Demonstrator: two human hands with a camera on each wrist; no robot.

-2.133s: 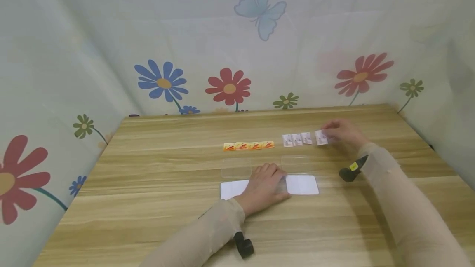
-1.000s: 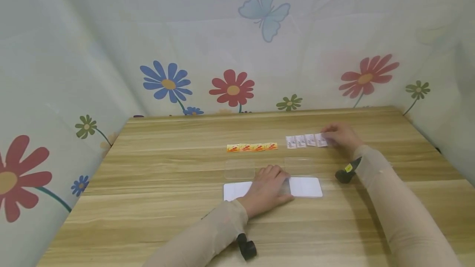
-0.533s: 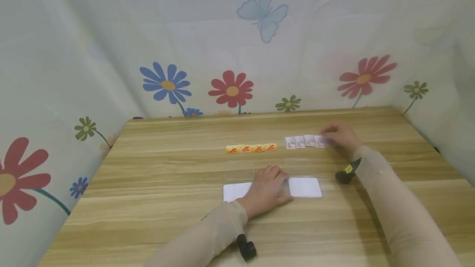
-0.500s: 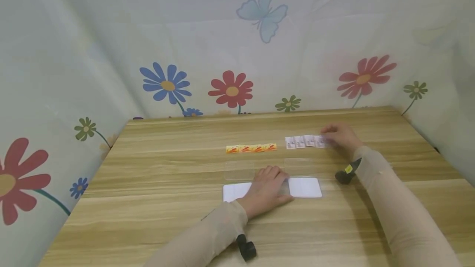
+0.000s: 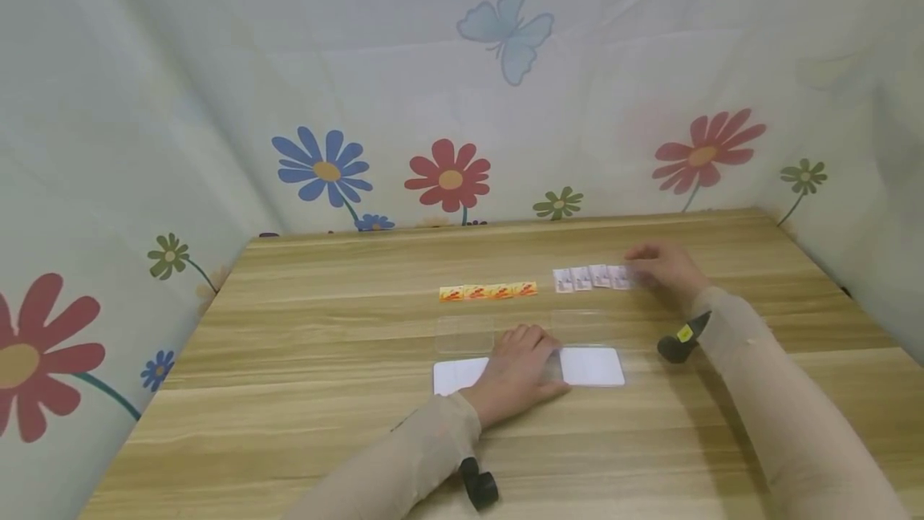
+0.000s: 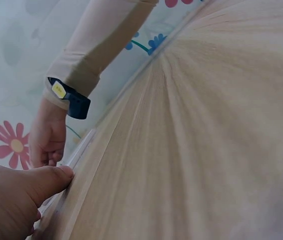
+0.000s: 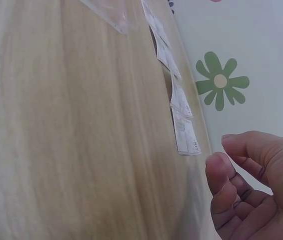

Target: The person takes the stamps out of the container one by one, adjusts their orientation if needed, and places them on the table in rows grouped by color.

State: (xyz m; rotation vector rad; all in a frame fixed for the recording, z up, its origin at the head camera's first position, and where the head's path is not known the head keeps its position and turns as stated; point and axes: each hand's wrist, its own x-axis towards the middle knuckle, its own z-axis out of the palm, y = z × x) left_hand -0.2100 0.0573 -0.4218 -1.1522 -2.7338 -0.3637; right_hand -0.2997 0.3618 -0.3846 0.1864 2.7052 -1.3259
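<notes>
In the head view my left hand (image 5: 518, 375) rests between two white rounded rectangles, partly covering the left one (image 5: 456, 375); the right one (image 5: 593, 366) shows more fully. Its thumb lies along a pale edge in the left wrist view. At the right end of a row of several small whitish-pink printed packets (image 5: 600, 275) is my right hand (image 5: 670, 271). The right wrist view shows its thumb and loosely bent fingers with a gap between them and nothing held, just beside the last packet (image 7: 185, 136).
Several yellow-orange packets (image 5: 500, 291) lie in a row left of the whitish ones. Two clear plastic pieces (image 5: 464, 335) lie between the packets and the white rectangles. A flowered curtain (image 5: 390, 79) hangs behind the wooden table (image 5: 303, 327).
Two seconds ago my right hand held the last whitish packet apart from the others. The packet has slid left into the row, and the hand has let go. My left hand stays put.
</notes>
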